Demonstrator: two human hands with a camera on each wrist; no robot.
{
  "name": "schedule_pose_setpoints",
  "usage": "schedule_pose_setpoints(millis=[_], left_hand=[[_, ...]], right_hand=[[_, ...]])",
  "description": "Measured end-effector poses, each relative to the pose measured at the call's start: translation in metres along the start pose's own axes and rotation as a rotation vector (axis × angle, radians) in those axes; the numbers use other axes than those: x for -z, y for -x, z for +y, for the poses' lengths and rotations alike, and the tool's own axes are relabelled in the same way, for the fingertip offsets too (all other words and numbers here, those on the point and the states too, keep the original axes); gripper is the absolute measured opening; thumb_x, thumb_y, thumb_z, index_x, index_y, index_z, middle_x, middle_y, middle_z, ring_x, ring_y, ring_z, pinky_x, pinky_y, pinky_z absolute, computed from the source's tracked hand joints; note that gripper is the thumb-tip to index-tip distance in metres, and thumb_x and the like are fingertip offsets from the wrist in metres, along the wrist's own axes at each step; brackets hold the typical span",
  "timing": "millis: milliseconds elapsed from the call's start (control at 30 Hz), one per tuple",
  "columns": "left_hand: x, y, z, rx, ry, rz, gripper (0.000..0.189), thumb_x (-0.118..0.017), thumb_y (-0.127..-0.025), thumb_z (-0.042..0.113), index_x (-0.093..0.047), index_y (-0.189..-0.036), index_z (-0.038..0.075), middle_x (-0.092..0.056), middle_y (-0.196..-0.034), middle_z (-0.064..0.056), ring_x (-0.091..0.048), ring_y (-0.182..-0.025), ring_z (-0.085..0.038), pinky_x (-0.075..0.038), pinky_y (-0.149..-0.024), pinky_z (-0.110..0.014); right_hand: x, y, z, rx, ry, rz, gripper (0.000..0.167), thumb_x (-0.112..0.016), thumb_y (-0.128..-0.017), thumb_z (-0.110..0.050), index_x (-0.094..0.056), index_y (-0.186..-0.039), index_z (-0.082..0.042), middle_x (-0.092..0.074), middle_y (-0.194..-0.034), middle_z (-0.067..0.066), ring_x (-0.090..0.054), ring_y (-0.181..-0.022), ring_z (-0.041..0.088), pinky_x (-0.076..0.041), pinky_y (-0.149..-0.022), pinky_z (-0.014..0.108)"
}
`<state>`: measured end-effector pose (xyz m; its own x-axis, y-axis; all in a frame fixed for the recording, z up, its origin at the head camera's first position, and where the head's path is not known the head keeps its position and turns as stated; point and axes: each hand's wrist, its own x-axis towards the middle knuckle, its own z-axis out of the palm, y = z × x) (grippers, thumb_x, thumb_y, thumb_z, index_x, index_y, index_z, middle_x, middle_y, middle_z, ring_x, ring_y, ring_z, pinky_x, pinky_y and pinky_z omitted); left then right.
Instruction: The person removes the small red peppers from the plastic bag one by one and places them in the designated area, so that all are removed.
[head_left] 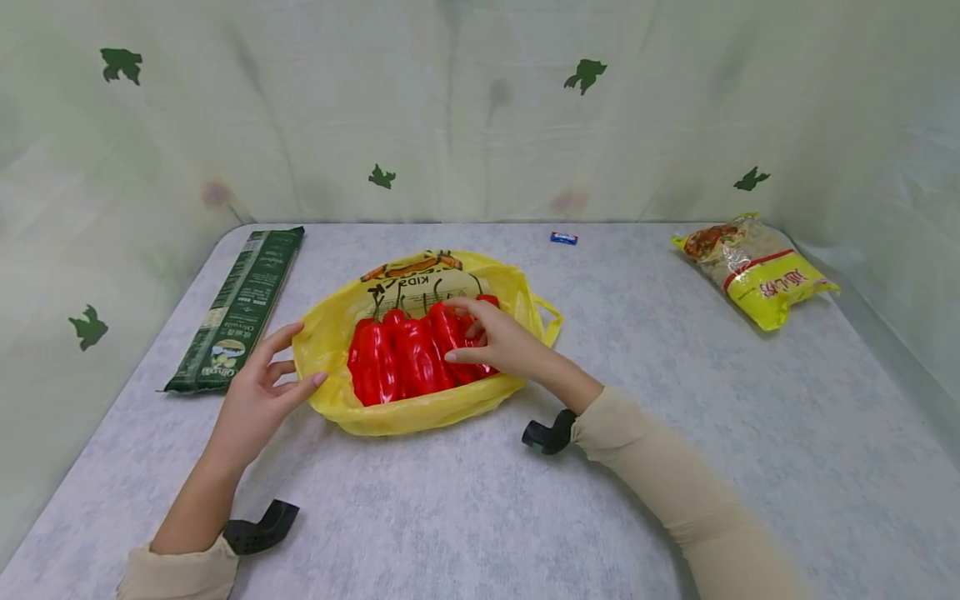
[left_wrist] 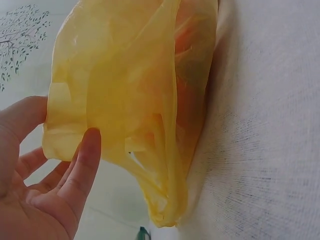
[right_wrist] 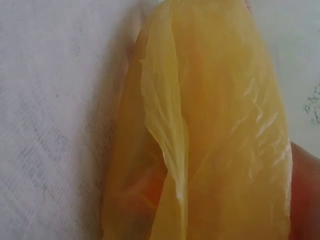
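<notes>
A yellow plastic bag (head_left: 408, 421) lies with its wide mouth toward me, dark print on its inner back wall. Inside, several glossy red peppers (head_left: 420, 358) with thin dark stems lie side by side. My left hand (head_left: 258, 396) holds the bag's left rim between thumb and fingers; the left wrist view shows the film (left_wrist: 110, 100) between them. My right hand (head_left: 506, 337) reaches in over the right-hand peppers, thumb and index finger apart; whether it touches one is unclear. In the right wrist view, the bag's film (right_wrist: 225, 125) hides most of this hand.
A long green packet (head_left: 240, 312) lies at the table's left edge. A yellow and clear food packet (head_left: 761, 271) lies at the back right. A small blue pack (head_left: 564, 238) is near the back edge. Curtain-like fabric (head_left: 480, 108) borders the table.
</notes>
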<state>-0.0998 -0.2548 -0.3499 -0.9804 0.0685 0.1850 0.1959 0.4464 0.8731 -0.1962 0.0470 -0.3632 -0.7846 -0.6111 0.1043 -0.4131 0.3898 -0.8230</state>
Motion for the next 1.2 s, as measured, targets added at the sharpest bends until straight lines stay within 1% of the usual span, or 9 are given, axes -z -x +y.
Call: schedule_pose_setpoints(millis=[133,333,467,567,667,800,933,1067,1200], left_hand=[[0.001,0.001,-0.001,-0.001,0.040,0.001,0.067,-0.063,-0.083,0.004,-0.029,-0.140,0.012,-0.029,-0.137,-0.009,-0.052,-0.094,-0.006,-0.048,-0.070,-0.016],[0.001,0.002,-0.001,-0.008,0.030,0.010,0.067,-0.063,-0.083,0.003,-0.030,-0.140,0.010,-0.030,-0.136,-0.010,-0.052,-0.094,-0.006,-0.048,-0.069,-0.016],[0.001,0.002,-0.001,-0.005,0.015,0.014,0.067,-0.063,-0.083,0.004,-0.030,-0.140,0.010,-0.030,-0.137,-0.011,-0.051,-0.094,-0.006,-0.048,-0.070,-0.016],[0.002,0.002,-0.001,0.001,0.005,0.016,0.067,-0.064,-0.083,0.004,-0.030,-0.140,0.010,-0.030,-0.137,-0.011,-0.051,-0.094,-0.006,-0.048,-0.070,-0.016],[0.002,0.001,-0.001,0.005,-0.002,0.019,0.067,-0.064,-0.083,0.005,-0.029,-0.140,0.010,-0.030,-0.137,-0.011,-0.051,-0.093,-0.006,-0.048,-0.070,-0.016],[0.001,0.001,-0.002,0.009,-0.006,0.019,0.067,-0.064,-0.083,0.006,-0.029,-0.140,0.009,-0.030,-0.137,-0.012,-0.051,-0.093,-0.006,-0.048,-0.070,-0.015],[0.001,0.000,-0.003,0.008,-0.001,0.015,0.067,-0.064,-0.083,0.005,-0.029,-0.140,0.009,-0.030,-0.137,-0.012,-0.051,-0.093,-0.006,-0.048,-0.070,-0.015],[0.001,0.000,-0.005,0.003,0.017,0.008,0.067,-0.064,-0.083,0.004,-0.029,-0.140,0.010,-0.029,-0.137,-0.011,-0.052,-0.094,-0.006,-0.048,-0.070,-0.016],[0.001,0.000,-0.006,0.002,0.029,0.003,0.067,-0.063,-0.083,0.003,-0.029,-0.140,0.010,-0.029,-0.137,-0.011,-0.052,-0.094,-0.005,-0.048,-0.070,-0.016]], right_hand=[[-0.003,-0.004,0.002,-0.022,0.015,-0.009,0.067,-0.071,-0.078,-0.028,-0.037,-0.135,-0.019,-0.047,-0.119,-0.002,-0.048,-0.090,0.012,-0.047,-0.072,0.024],[-0.003,-0.008,0.002,-0.019,0.043,-0.046,0.065,-0.069,-0.079,-0.026,-0.038,-0.136,-0.022,-0.048,-0.115,-0.001,-0.049,-0.087,0.014,-0.047,-0.069,0.024],[-0.002,-0.010,-0.002,-0.020,0.063,-0.078,0.063,-0.068,-0.081,-0.021,-0.038,-0.136,-0.023,-0.050,-0.106,-0.001,-0.049,-0.070,0.015,-0.046,-0.061,0.024],[-0.002,-0.011,-0.005,-0.026,0.062,-0.100,0.061,-0.066,-0.082,-0.016,-0.039,-0.136,-0.022,-0.053,-0.096,0.000,-0.045,-0.056,0.016,-0.043,-0.054,0.024],[-0.003,-0.011,-0.007,-0.029,0.054,-0.098,0.059,-0.065,-0.083,-0.012,-0.040,-0.136,-0.022,-0.053,-0.090,0.001,-0.041,-0.052,0.016,-0.039,-0.052,0.024],[-0.004,-0.009,-0.007,-0.018,0.024,-0.068,0.056,-0.064,-0.083,-0.010,-0.042,-0.134,-0.021,-0.051,-0.090,0.003,-0.046,-0.061,0.016,-0.042,-0.056,0.024],[-0.005,-0.005,-0.007,0.020,-0.024,-0.055,0.054,-0.063,-0.084,-0.007,-0.044,-0.133,-0.021,-0.050,-0.107,0.002,-0.050,-0.082,0.016,-0.046,-0.069,0.024],[-0.004,-0.002,-0.010,0.093,-0.068,-0.053,0.055,-0.061,-0.084,-0.003,-0.043,-0.133,-0.021,-0.043,-0.129,-0.003,-0.047,-0.103,0.014,-0.045,-0.082,0.025],[-0.002,0.001,-0.015,0.183,-0.100,-0.042,0.057,-0.059,-0.085,-0.001,-0.040,-0.135,-0.019,-0.037,-0.137,-0.005,-0.037,-0.118,0.010,-0.040,-0.090,0.026]])
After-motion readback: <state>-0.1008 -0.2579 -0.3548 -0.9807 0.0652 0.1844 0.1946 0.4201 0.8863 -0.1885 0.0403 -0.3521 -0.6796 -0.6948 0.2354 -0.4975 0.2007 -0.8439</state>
